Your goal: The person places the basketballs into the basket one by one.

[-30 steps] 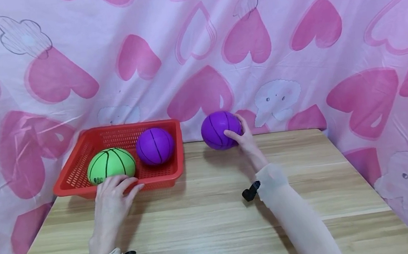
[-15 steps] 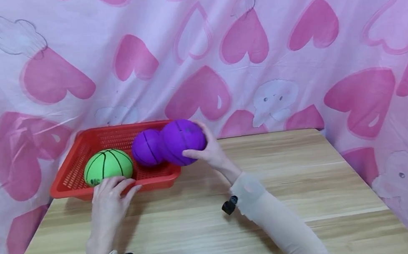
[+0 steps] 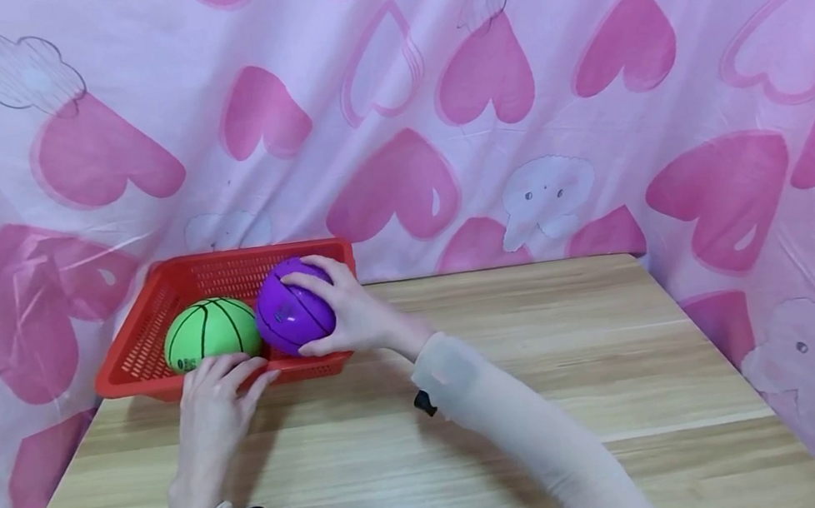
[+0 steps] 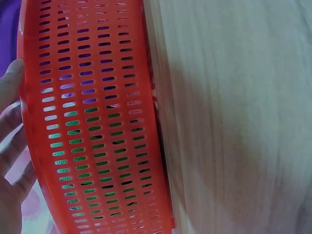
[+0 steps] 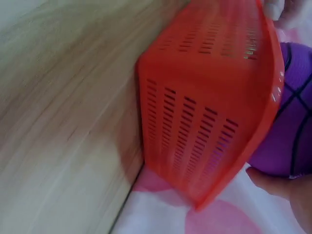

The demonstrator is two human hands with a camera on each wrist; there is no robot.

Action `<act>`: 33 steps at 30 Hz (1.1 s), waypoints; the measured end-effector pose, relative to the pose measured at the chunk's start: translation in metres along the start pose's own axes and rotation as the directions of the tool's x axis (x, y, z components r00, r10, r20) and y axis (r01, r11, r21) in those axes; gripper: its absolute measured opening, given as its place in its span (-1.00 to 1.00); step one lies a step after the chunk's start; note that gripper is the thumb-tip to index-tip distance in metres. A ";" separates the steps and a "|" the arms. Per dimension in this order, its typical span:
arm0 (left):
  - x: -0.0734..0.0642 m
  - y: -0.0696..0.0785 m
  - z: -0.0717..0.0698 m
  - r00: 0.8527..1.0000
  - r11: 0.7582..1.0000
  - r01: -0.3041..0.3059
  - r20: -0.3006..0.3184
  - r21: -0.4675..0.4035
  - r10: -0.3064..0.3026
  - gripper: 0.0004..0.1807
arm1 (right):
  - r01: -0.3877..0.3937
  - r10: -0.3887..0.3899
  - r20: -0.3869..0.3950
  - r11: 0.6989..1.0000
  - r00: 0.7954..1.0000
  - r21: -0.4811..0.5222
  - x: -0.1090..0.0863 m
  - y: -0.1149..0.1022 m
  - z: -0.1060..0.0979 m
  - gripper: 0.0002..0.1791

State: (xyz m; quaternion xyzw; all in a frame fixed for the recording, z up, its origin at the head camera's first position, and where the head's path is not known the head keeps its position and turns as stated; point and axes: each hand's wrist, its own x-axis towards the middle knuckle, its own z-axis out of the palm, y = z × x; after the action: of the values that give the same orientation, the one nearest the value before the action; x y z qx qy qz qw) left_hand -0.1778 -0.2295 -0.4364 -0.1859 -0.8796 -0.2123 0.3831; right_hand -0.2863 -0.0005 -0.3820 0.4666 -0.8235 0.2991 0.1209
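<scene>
A red plastic basket (image 3: 199, 380) with slotted walls stands at the back left of the wooden table. My left hand (image 3: 213, 406) holds its front rim, fingers bent over the edge and thumb (image 4: 13, 78) at the rim in the left wrist view. Inside, a green ball (image 3: 212, 331) with black lines sits on the left. My right hand (image 3: 353, 306) grips a purple ball (image 3: 289, 313) over the basket's right half, fingers across its top and thumb beneath. The other purple ball seen earlier is hidden behind it, or nearly so.
The wooden tabletop (image 3: 525, 358) extends to the right and front of the basket. A pink heart-patterned cloth (image 3: 388, 80) hangs behind the table and along its sides. Both wrists carry a small black camera.
My right hand has carried the purple ball leftward from beside the basket to over its right half, covering the other purple ball. My left hand has stayed at the front rim.
</scene>
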 end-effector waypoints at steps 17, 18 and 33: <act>-0.001 -0.002 0.001 1.000 1.000 0.003 0.002 0.003 -0.003 -0.69 | -0.136 0.131 0.042 0.979 0.990 0.153 0.013 0.002 0.019 0.05; -0.001 -0.002 0.001 1.000 1.000 0.000 -0.002 0.000 0.000 -0.69 | -0.149 0.140 0.076 0.980 0.987 0.132 0.014 0.003 0.017 0.13; 0.002 0.008 -0.002 0.997 0.997 0.077 0.013 -0.016 -0.077 -0.74 | -0.114 0.116 0.143 0.993 0.983 -0.021 -0.003 0.023 0.022 -0.58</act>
State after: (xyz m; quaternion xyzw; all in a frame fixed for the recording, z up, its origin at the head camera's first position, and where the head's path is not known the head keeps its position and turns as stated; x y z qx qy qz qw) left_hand -0.1744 -0.2233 -0.4317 -0.1565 -0.8866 -0.2330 0.3676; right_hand -0.3026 -0.0026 -0.4097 0.4378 -0.8576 0.2660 0.0467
